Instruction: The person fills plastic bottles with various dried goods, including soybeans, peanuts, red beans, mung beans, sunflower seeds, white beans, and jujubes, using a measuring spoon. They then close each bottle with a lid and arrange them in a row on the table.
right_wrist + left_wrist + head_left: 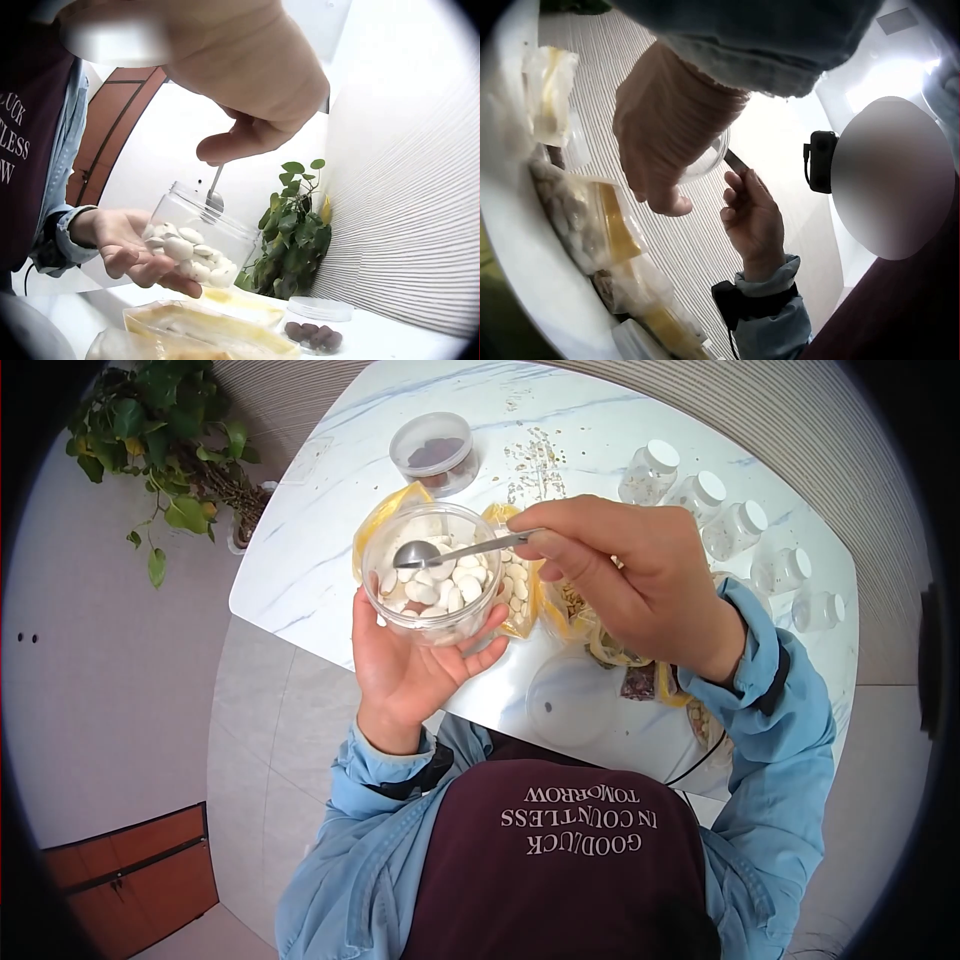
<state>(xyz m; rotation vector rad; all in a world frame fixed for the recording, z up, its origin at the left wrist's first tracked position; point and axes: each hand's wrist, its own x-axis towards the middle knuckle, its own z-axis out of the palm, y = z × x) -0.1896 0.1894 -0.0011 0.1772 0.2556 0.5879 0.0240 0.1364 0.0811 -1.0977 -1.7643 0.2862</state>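
Jar of white beans [450, 628], clear plastic and uncapped, is held up at the left half of the marbled counter [300, 560], toward its near edge. White-capped bottles [722, 542] line the counter's right edge, and a clear tub [458, 478] of dark pieces stands toward the far left edge. The left hand [405, 670] cradles the jar, fingers part-curled about its lower side. The right hand [640, 580] pinches a metal spoon [480, 547] near the handle's end, fingers closed on it. Its bowl, seemingly bare, hangs at the jar's mouth above the beans [430, 593]. The step looks like scooping: best to steady the jar, slide the bowl's edge under a bean and lift level, since smooth beans probably slip off a tilted spoon.
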